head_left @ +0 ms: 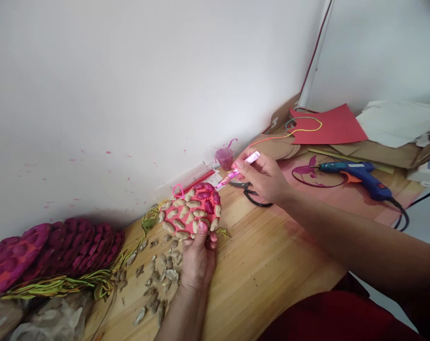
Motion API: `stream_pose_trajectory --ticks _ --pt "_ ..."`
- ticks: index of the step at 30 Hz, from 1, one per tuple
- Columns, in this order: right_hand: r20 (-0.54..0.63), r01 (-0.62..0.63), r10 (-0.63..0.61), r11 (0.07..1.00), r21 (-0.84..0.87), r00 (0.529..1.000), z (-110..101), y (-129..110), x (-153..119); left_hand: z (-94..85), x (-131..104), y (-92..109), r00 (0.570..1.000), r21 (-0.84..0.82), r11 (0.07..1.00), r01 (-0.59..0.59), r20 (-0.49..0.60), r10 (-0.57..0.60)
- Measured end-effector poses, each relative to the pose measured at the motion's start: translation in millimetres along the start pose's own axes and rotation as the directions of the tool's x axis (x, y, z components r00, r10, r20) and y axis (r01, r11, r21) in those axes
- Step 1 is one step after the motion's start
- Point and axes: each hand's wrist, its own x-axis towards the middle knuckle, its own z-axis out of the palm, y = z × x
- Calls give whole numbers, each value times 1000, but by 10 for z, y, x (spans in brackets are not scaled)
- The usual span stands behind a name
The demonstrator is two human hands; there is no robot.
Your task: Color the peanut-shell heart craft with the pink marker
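The left hand (198, 258) is gripping a red disc (191, 211) covered in peanut shells, above the wooden table (272, 265); the right hand (264, 176) is pinching a pink brush (236, 173), its tip touching the disc's far right edge

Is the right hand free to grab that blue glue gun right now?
Probably not at once: the right hand is shut on a pink brush. The blue glue gun lies uncovered on the table on its side, with nothing between.
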Motion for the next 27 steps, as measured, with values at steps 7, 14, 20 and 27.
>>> stream_pose_trajectory --ticks 7,14,20,27 --pt "50 44 -41 997 -64 998 26 -26 -34 -19 18 -10 1000 -15 1000 -2 12 2" --pt "26 57 -56 997 -50 998 6 -21 -19 13 18 14 999 -50 999 20 -27 -21" --pt "36 19 -17 998 -61 999 25 -15 -26 -1 24 8 1000 -53 998 27 -10 -27" --pt "18 32 -32 999 -21 999 18 -16 -21 -16 30 10 998 -68 996 62 -7 -63"
